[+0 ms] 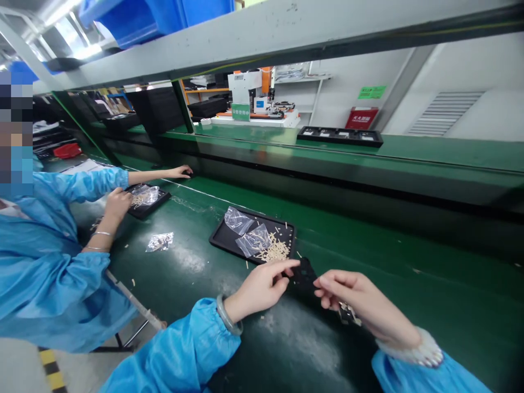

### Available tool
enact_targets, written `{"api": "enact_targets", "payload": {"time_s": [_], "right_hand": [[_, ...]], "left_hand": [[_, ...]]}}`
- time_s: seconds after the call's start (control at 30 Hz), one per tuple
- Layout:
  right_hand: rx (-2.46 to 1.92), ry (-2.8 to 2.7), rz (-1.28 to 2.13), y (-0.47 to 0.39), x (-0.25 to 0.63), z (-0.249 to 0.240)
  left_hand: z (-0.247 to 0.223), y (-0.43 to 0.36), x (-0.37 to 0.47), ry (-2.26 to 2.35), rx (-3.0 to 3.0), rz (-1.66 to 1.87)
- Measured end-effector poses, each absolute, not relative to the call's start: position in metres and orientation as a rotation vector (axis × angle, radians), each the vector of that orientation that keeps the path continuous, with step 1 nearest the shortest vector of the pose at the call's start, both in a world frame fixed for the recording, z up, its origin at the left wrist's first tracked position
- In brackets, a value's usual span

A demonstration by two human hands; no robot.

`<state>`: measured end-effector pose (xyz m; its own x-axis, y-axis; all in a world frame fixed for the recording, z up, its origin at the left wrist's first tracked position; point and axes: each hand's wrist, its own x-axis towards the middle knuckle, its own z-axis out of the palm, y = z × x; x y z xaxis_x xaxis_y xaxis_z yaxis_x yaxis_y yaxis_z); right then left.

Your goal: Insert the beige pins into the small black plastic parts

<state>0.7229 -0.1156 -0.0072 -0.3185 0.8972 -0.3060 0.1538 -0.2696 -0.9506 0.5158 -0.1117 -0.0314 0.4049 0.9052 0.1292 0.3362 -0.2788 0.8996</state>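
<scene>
A thin, flat black piece (pixel 305 276) is between my two hands, above the green bench. My left hand (pixel 262 286) has its index fingertip and thumb at the left edge of this piece. On the opposite side, my right hand (pixel 360 297) pinches the edge with thumb and fingers. Small shiny and pale bits (pixel 349 314) show beneath my right palm; whether it holds them or they lie on the bench I cannot tell. Just beyond my left hand is a black tray (pixel 223 238) bearing clear plastic bags (pixel 254 240) and a heap of small cream-coloured strips (pixel 275 249).
At the left, a co-worker in a blue smock (pixel 53 262) reaches over another black tray (pixel 153 206). A small clear bag (pixel 159 242) lies on the green bench (pixel 196 278). A ledge with a long black tray (pixel 339 136) runs behind; a grey shelf beam (pixel 262 41) hangs overhead.
</scene>
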Motion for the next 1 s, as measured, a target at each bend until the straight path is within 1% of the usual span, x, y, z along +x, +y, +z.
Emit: {"api": "enact_targets", "payload": {"time_s": [0.07,0.13,0.17,0.3,0.4,0.6,0.77,0.83,0.9,1.0], "right_hand": [[-1.395,-1.418,1.492,-0.099,0.744,-0.015],[-1.435,-1.324,1.173,-0.082,0.764,-0.026],[-1.438,-1.282,1.098,-0.075,0.772,-0.033],[-1.469,-1.241,1.036,-0.062,0.790,-0.056],[-1.505,-1.265,1.007,-0.063,0.797,-0.064],[-1.642,-1.359,0.868,-0.072,0.815,-0.053],[-1.739,-1.652,0.826,-0.100,0.815,-0.045],[-1.776,-1.867,0.707,-0.116,0.811,-0.049],[-1.788,-2.051,0.486,-0.131,0.805,-0.058],[-1.760,-2.147,0.223,-0.147,0.798,-0.072]], "left_hand": [[-0.032,-0.111,0.515,1.153,1.867,0.848],[-0.034,-0.112,0.515,1.180,1.891,0.848],[-0.035,-0.112,0.516,1.178,1.906,0.834],[-0.037,-0.114,0.518,1.154,1.975,0.771],[-0.038,-0.115,0.518,1.140,2.020,0.750],[-0.038,-0.118,0.519,1.140,2.108,0.682],[-0.039,-0.119,0.519,1.135,2.176,0.667],[-0.041,-0.120,0.520,1.113,2.232,0.651],[-0.043,-0.122,0.522,1.076,2.322,0.617],[-0.049,-0.127,0.529,1.007,2.462,0.518]]}}
